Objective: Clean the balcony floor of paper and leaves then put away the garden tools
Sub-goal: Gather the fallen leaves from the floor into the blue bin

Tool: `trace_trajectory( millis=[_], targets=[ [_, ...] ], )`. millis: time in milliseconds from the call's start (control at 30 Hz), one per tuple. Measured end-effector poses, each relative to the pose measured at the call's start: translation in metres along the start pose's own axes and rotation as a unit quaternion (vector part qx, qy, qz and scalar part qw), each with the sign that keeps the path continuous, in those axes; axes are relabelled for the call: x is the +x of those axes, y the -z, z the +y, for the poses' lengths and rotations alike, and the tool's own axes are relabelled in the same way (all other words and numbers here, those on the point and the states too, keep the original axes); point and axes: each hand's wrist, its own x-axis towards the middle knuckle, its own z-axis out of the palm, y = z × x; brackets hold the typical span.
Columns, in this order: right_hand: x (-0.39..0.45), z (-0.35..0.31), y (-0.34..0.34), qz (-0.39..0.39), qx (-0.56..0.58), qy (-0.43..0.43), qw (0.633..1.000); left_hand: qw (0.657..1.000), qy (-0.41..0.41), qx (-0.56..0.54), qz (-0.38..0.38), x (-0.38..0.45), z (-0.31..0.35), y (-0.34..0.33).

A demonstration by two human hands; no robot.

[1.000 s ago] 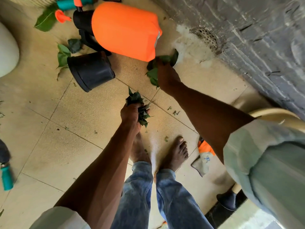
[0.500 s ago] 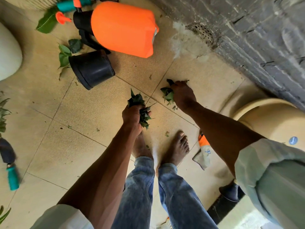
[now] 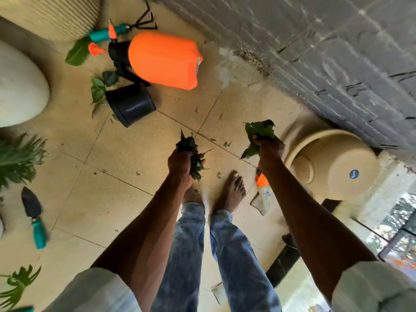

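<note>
Standing barefoot on the tiled floor (image 3: 117, 154), a person looks down at both arms stretched forward, each fist full of greenery. Beyond the right grip runs the grey brick wall (image 3: 315, 52), and just to the right of that grip a beige tub (image 3: 337, 167) lies on its side against the wall's foot. Well ahead of the left grip lies an orange sprayer (image 3: 164, 59) on its side, with a black pot (image 3: 130, 104) tipped over just beside it and a hand rake (image 3: 121, 30) farther off. Far to the left of the left grip a trowel (image 3: 33, 212) with a teal handle lies flat. Below the right wrist a glove (image 3: 263, 190) with an orange cuff rests on the tiles. The left hand (image 3: 182, 163) is clenched around a bunch of leaves (image 3: 189, 145), held above the left foot. The right hand (image 3: 269, 147) is clenched around a second leaf bunch (image 3: 258, 131), which sticks up past the knuckles. Small leaf scraps (image 3: 226, 144) dot the tiles between the two grips.
</note>
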Motion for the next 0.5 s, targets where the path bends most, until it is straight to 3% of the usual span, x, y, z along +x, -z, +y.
trace_trajectory(
  millis=[133, 300, 400, 500],
  targets=[
    [-0.066, -0.045, 0.020, -0.065, 0.188, -0.110, 0.974, 1.000, 0.002, -0.026, -0.010, -0.069, 0.024, -0.004],
    [-0.164, -0.096, 0.023, -0.197, 0.254, -0.168, 0.932, 0.996, -0.006, -0.082, -0.020, -0.156, 0.052, -0.016],
    [-0.262, -0.163, 0.030, -0.234, 0.240, -0.155, 0.929, 0.989, -0.051, -0.133, -0.033, -0.248, 0.094, -0.018],
    [-0.347, -0.206, 0.036, -0.265, 0.136, -0.090, 0.950, 0.983, -0.104, -0.139, -0.051, -0.334, 0.129, -0.012]
  ],
)
